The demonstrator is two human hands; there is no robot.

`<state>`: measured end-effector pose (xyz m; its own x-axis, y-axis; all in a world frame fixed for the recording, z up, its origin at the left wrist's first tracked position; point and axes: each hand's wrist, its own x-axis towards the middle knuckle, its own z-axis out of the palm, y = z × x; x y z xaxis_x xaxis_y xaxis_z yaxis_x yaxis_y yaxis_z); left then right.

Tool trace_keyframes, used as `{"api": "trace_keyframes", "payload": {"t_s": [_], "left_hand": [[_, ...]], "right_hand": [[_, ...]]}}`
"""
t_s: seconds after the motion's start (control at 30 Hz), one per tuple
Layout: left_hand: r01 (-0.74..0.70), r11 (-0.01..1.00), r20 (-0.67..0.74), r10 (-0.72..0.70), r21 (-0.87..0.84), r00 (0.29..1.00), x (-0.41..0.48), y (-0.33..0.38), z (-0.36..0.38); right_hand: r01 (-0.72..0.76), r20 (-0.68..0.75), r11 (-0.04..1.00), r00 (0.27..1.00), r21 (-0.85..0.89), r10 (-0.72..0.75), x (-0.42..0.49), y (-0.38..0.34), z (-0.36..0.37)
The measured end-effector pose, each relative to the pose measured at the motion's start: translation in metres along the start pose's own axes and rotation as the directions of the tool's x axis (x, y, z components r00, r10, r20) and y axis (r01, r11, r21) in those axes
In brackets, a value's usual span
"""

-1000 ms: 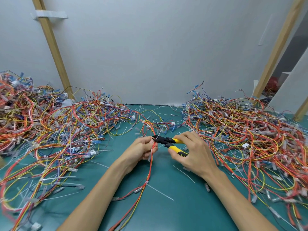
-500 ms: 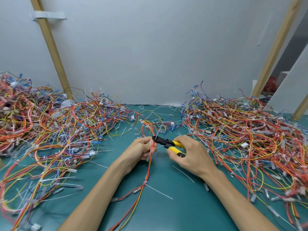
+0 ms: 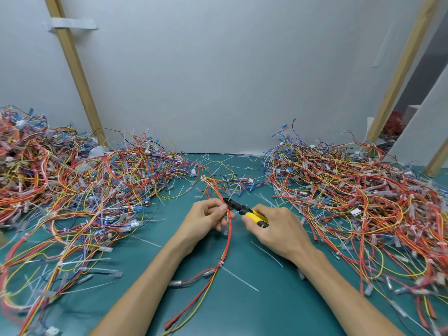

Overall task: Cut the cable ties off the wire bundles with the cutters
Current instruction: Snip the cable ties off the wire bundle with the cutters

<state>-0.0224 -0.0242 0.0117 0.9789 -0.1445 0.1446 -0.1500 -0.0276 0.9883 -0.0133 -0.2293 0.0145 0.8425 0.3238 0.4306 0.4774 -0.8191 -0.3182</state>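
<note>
Left hand (image 3: pixel 206 220): your curled fingers pinch the red-and-yellow wire bundle (image 3: pixel 228 241), mid-tabletop (image 3: pixel 254 309).
Right hand (image 3: pixel 281 231): you clasp the cutters (image 3: pixel 252 214); yellow handles, black nose at the bundle.
Cable tie (image 3: pixel 220 263): thin white plastic, toward the front edge.
Wire heaps (image 3: pixel 84 190): glossy tangles along both side edges.

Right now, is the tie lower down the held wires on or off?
On. The white tie is wrapped tight round the wires below the left hand.
</note>
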Motion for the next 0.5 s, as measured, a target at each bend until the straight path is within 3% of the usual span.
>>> {"api": "trace_keyframes", "payload": {"t_s": [0.33,0.5], "left_hand": [[0.044,0.992,0.006,-0.045,0.115,0.999,-0.0005,0.0024,0.0035],[0.042,0.995,0.046,-0.046,0.087,0.998,-0.0017,0.0056,0.0019]], "right_hand": [[-0.003,-0.021,0.996,1.0,-0.09,0.002,-0.0009,0.0016,0.0029],[0.08,-0.074,0.996,0.994,-0.041,-0.083,-0.0001,-0.0004,0.0035]]}}
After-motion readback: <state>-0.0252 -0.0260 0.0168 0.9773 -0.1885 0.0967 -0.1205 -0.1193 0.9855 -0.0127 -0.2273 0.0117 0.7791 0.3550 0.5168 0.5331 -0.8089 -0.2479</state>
